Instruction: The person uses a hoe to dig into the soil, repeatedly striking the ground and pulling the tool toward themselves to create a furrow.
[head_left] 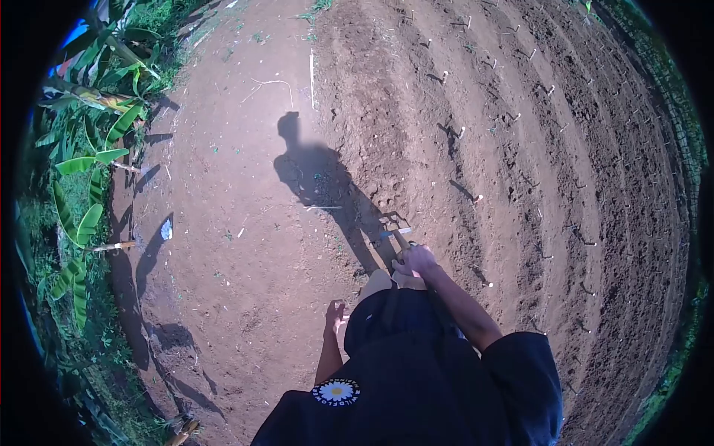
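The right hand (pixel 415 260) is closed around the wooden handle of a digging tool (pixel 398 232), whose metal head rests on the soil just beyond the hand, at the left edge of the tilled rows (pixel 520 171). The left hand (pixel 335 315) hangs beside the dark clothing, touching nothing; whether its fingers are open or curled cannot be told. Short cut stems (pixel 477 198) stand along the furrows to the right. The person's shadow (pixel 316 175) falls on the bare path, with banana plants (pixel 89 160) far left
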Motion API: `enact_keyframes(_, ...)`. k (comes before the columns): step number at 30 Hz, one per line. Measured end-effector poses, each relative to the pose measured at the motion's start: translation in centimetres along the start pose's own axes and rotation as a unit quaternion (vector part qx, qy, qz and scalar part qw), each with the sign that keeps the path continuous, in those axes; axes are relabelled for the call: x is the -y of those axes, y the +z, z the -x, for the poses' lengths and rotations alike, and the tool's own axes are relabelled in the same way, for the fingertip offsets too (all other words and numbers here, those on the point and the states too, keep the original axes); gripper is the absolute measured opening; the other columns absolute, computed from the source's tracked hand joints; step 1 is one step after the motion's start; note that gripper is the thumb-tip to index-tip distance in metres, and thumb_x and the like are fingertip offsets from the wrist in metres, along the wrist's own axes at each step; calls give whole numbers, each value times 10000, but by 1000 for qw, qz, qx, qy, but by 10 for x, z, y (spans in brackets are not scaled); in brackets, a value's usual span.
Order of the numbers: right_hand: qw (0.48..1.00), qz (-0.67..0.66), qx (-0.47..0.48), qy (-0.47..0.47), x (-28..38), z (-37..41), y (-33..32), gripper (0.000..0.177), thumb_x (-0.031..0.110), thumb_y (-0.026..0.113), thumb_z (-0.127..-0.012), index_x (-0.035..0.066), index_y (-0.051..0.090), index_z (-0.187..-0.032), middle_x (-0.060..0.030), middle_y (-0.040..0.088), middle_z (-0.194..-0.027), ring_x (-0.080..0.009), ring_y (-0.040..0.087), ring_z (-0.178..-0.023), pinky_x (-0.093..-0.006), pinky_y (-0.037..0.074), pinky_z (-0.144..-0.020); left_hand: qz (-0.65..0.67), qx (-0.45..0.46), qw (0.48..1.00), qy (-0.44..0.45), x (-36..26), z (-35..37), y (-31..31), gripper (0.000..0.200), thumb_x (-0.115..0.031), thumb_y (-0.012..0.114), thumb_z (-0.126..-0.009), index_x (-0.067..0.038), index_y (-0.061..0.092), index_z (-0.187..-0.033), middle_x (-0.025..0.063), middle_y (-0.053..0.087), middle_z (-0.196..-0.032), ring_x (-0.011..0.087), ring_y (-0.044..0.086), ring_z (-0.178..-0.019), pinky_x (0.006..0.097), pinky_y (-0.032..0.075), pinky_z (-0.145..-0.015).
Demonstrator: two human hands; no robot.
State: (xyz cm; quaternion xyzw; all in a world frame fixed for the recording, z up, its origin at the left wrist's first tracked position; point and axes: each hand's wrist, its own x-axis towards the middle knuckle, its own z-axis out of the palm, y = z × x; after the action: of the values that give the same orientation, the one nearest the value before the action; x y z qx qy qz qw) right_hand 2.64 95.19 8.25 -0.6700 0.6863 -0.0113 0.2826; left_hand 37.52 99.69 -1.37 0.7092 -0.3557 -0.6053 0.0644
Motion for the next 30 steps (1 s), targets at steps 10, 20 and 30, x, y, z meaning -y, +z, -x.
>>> enact_keyframes(10,998,28,52,-17,-24,-79,-95,557,506,385,-762,11,636,-815,-185,627,-766,-305,618,-733,-379,495,-661,-8,-149,956,252,-157,-8,53,271,-127,475,-834,-90,508,-1100,99,601,-800,134,556,-584,268,458,-516)
enact_keyframes(20,999,-38,0,-21,-29,-81,-59,470,475,441,-738,50,642,-747,-185,610,-677,-320,616,-712,-417,486,-651,-158,-52,986,30,-25,-50,43,338,-232,558,-803,-157,471,-1121,201,594,-949,335,571,-937,405,464,-771)
enact_keyframes(30,994,-23,-85,-66,-58,-35,29,417,409,477,-768,87,614,-541,-121,582,-542,-265,586,-495,-385,478,-519,-144,-24,986,75,-61,-94,27,389,-228,537,-818,-158,419,-1182,182,602,-916,279,601,-854,372,478,-718)
